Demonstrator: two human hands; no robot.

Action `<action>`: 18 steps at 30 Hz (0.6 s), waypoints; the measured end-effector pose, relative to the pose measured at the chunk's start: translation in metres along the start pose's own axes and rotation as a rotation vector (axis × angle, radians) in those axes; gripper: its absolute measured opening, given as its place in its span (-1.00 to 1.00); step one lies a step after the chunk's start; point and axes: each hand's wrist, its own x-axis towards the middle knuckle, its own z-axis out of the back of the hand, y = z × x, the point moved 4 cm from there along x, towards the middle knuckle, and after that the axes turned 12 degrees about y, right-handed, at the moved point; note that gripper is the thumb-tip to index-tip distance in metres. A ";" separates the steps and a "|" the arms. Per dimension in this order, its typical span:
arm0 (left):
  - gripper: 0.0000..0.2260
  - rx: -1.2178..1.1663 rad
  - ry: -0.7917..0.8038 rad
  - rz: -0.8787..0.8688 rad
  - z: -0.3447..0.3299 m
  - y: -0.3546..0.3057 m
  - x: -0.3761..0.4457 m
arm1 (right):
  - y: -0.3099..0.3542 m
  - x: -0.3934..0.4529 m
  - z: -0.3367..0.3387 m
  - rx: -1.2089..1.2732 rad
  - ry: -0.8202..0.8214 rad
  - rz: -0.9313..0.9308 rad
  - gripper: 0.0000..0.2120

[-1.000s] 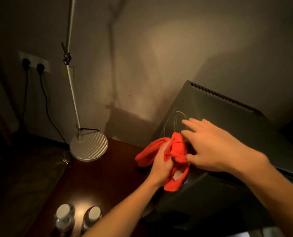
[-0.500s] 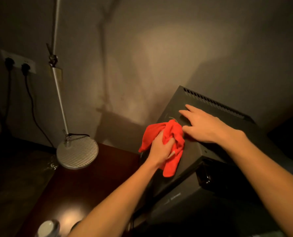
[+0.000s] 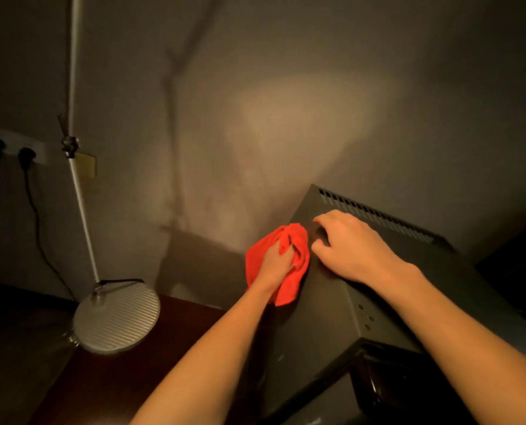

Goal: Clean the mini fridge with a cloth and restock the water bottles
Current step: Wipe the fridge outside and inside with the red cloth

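- Cloth (image 3: 286, 277), red and bunched, is gripped by the curled fingers of the left hand (image 3: 275, 265) and pressed against the far left corner of the mini fridge (image 3: 332, 317)
- Right hand (image 3: 352, 245) is rested on the fridge top just right of the cloth, fingers bent, nothing grasped
- Lamp base (image 3: 117, 317) is seen at the left on the dark table (image 3: 151, 378)

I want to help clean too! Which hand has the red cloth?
The left hand holds the red cloth against the fridge; the right hand rests on top, holding nothing.
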 end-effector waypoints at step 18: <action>-0.56 0.065 0.032 -0.137 0.004 0.014 -0.008 | -0.001 0.020 -0.002 0.029 -0.012 0.043 -0.43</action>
